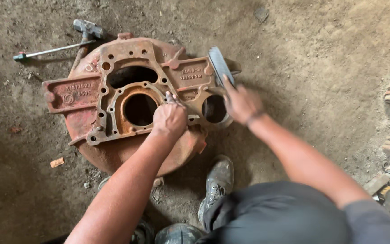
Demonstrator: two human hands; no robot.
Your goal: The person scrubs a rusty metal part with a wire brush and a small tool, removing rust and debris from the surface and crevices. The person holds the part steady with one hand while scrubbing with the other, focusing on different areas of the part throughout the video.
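Rusty red cast-iron housing (127, 104) lies on the dirt floor (317, 68). Left hand (170, 118) clenches a small tool against it; right hand (240, 103) grips a grey file (220, 67). Rust remains throughout.

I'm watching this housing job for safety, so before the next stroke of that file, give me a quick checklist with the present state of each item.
1. Left hand braced on the rusty housing: ok, it rests beside the large round bore.
2. Right hand gripping the flat file: ok, fingers closed around it.
3. Housing lying flat on the dirt floor: ok.
4. Hammer and thin rod clear of the hands: ok, both lie beyond the far rim.
5. Shoe clear of the housing edge: cannot tell, very close.
6. Gloves on: not ok, hands bare.
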